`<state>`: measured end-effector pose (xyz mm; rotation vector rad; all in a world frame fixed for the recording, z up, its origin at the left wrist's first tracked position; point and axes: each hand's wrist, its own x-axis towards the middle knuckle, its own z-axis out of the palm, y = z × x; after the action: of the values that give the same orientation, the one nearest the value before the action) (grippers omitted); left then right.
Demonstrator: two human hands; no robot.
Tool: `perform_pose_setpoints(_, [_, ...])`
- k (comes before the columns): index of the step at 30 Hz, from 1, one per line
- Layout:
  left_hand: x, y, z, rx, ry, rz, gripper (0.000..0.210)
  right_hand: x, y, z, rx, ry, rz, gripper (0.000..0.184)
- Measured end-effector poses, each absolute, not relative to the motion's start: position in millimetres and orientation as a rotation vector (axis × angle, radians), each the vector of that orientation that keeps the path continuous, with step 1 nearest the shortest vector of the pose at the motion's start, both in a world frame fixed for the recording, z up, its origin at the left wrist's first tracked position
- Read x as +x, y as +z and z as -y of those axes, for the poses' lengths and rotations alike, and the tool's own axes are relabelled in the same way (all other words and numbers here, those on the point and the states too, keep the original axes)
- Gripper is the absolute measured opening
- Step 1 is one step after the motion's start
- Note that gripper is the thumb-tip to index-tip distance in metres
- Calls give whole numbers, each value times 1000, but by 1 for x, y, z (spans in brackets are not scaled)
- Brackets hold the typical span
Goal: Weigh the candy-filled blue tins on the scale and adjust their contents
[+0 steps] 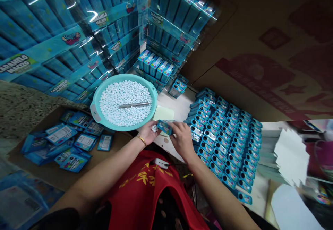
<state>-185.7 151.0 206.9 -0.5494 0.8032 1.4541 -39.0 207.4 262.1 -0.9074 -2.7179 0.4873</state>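
My left hand [147,133] is cupped palm up around a few small white candies [154,128]. Just right of them, my right hand [181,138] grips a small blue candy box [164,127] tilted on its side, one end near my left fingers. Beyond my left hand stands a turquoise basin [95,109] of white candies [122,115], with a metal rod-like tool [134,105] lying on top. To the right of my right hand, rows of upright blue boxes [221,136] stand close together, many with dark round holes in their tops; white candies show in a few.
An open cardboard box [111,160] at left holds loose blue boxes [75,139]. Wrapped display packs [65,42] are stacked behind the basin. A big carton [260,49] rises at right. A pale yellow piece [163,113] lies on the white table [179,105]. Paper sheets [291,157] sit far right.
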Motion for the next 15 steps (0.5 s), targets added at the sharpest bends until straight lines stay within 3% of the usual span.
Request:
perform_pose_setpoints(4, [-199,208,-136,-555,1450,-842,13,-40,224,-225,-1083,1008,2168,30])
perform_pose_setpoints(8, [-209,210,-112,-570,1429,-909,13,-56,180,-240,-1147,1309,1818,33])
perform_pose_setpoints(12, [-209,208,-90,-572,1414,-910,16,-59,159,-249,-1176,1325,1778,38])
perform_pose_setpoints(15, [-203,206,-77,-544,1386,-878,18,-49,174,-235,-1105,1060,2036,46])
